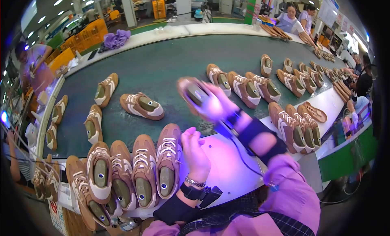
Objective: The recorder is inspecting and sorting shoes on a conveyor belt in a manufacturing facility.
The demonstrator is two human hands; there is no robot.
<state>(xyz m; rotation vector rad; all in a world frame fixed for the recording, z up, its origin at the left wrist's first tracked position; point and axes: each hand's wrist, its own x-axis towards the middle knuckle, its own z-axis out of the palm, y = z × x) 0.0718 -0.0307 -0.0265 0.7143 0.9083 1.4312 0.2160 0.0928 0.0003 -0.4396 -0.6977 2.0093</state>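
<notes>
My right hand (pixel 216 107) is closed on a brown sneaker (pixel 194 94) with white stripes, lifted over the green conveyor belt (pixel 174 59). Hand and shoe are both blurred by motion. Close to the belt's near edge, my left hand (pixel 195 148) is held up with fingers loosely bent and apart, and nothing shows in it. Beside it on the left stands a brown sneaker (pixel 168 159), at the end of a row of similar sneakers (pixel 143 171) with white laces and olive insoles. Whether the left hand touches that shoe is unclear.
More sneakers lie on the belt, such as a single one (pixel 142 106) left of centre and a group (pixel 243 88) to the right. Three stand packed together (pixel 294 128) on the white ledge (pixel 231 165) at right. Co-workers (pixel 290 23) work along the far right side.
</notes>
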